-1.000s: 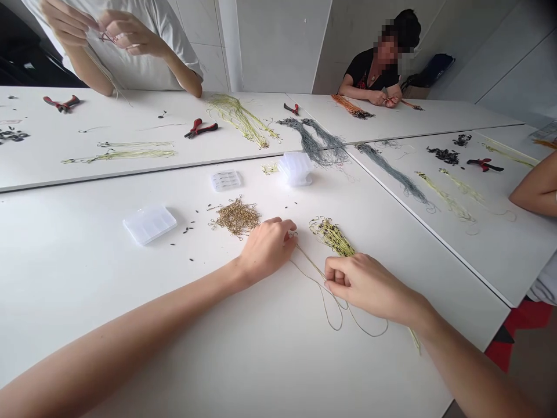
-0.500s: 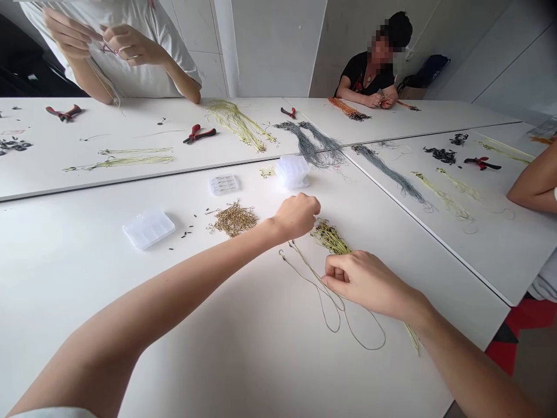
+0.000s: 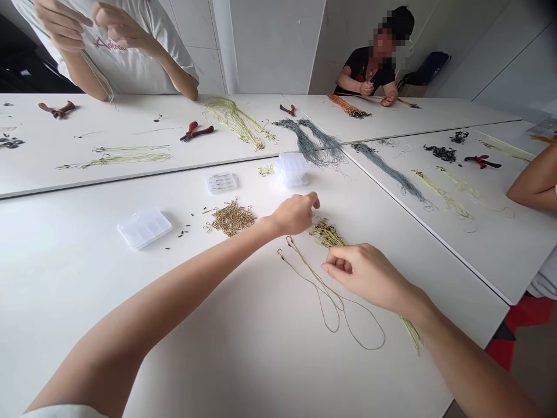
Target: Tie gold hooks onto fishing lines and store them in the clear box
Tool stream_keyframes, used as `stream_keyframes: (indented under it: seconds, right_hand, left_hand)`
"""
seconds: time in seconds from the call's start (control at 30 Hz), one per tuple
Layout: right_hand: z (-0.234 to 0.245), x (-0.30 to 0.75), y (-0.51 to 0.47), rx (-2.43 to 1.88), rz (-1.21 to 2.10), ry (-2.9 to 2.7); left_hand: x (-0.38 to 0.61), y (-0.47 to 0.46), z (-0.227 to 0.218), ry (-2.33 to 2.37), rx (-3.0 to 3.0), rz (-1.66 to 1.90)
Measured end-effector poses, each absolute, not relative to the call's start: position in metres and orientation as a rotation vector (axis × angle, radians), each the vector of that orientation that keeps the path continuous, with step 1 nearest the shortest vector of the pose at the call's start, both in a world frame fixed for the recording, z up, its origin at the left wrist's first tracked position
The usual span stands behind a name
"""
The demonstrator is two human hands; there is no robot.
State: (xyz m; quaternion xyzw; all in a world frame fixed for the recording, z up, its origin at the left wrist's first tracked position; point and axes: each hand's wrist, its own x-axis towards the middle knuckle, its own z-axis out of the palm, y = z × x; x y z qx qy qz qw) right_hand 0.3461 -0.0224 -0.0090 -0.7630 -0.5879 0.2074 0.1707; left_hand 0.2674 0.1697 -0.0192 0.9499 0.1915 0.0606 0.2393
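My left hand is closed at the hook end of a bundle of yellow-green fishing leaders; whatever its fingers pinch is hidden. My right hand lies over the middle of that bundle, its fingers curled in and the thumb pressed against them, and I cannot make out what is in them. Loose leaders with small dark hooks lie looped on the table between and below my hands. A pile of gold-coloured metal clips sits left of my left hand.
Clear plastic boxes are stacked beyond my left hand. One box and a smaller compartment box stand farther left. Grey line bundles and red-black pliers lie on the adjoining tables. Other people work across from me.
My left hand has shifted slightly left, with a finger raised more at its far side. My right hand has turned a little, fingers still curled. The co-worker at the back has moved their hands apart.
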Motion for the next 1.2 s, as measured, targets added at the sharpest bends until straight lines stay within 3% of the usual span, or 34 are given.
stream_keyframes:
  seconds: [0.37,0.67,1.2]
  right_hand:
    - [-0.007,0.357,-0.014,-1.909,0.317,-1.223]
    - [0.0,0.353,-0.009,-1.395,0.812,-1.13]
    - [-0.019,0.371,-0.006,-1.728,0.747,-1.146]
  left_hand:
    - [0.254,0.168,0.024,0.108,1.631,0.65]
    - [0.246,0.141,0.055,0.038,1.567,0.74]
    - [0.222,0.143,0.086,0.029,1.431,0.893]
